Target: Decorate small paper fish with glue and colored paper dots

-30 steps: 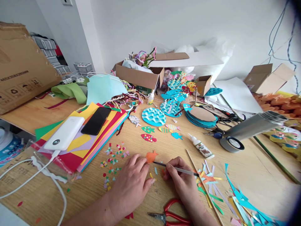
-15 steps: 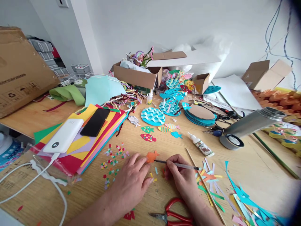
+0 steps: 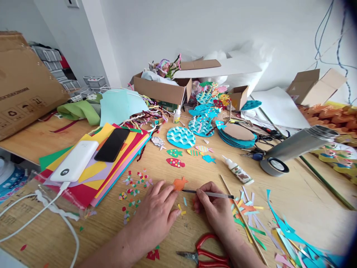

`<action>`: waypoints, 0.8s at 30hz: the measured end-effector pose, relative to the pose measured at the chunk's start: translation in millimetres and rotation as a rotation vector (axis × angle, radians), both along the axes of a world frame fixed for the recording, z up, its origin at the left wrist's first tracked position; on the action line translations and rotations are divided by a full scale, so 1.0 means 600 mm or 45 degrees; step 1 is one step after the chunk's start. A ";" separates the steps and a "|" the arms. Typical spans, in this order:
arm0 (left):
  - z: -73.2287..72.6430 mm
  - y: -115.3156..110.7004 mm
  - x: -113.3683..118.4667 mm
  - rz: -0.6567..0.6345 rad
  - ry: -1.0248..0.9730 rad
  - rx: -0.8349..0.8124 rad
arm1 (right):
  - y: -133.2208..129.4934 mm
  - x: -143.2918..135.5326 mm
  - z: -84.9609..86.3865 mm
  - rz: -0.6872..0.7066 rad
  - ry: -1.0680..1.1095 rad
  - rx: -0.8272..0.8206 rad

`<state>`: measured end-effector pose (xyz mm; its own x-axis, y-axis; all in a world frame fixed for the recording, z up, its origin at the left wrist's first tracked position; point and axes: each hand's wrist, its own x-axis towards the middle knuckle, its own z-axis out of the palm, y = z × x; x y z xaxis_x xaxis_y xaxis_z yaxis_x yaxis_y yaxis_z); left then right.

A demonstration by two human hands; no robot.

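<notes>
A small orange paper fish [image 3: 180, 183] lies on the table, its left edge under the fingertips of my left hand [image 3: 156, 208], which rests flat with fingers outstretched. My right hand [image 3: 216, 208] pinches a slim pen [image 3: 214, 194], held nearly level with its dark tip at the fish's lower edge. Small yellow and blue paper bits [image 3: 182, 209] lie between my hands. Red-handled scissors [image 3: 205, 255] rest close below my right hand. Decorated paper fish, including a red dotted one [image 3: 175, 162] and a green one [image 3: 174, 153], lie beyond the orange fish.
Paper dots [image 3: 134, 191] are scattered left of my left hand. A thin wooden stick [image 3: 242, 217] and paper strips [image 3: 252, 208] lie to the right. Farther off are a glue bottle [image 3: 238, 171], a metal flask [image 3: 301, 143], coloured paper sheets [image 3: 108, 182] and a phone [image 3: 112, 145].
The pen and my right hand have shifted very slightly left, with the tip now at the fish's lower edge. My left hand stays on the fish.
</notes>
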<state>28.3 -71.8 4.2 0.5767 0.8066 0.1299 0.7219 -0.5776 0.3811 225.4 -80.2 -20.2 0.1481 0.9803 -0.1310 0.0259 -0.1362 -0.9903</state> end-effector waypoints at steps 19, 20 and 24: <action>0.003 -0.001 0.004 0.007 0.017 -0.008 | 0.001 -0.003 0.006 0.014 -0.006 -0.003; 0.003 -0.001 0.004 0.008 0.018 -0.007 | 0.001 -0.004 0.007 0.013 -0.005 -0.004; 0.004 -0.001 0.005 0.008 0.018 0.002 | 0.001 -0.006 0.013 0.016 -0.013 -0.010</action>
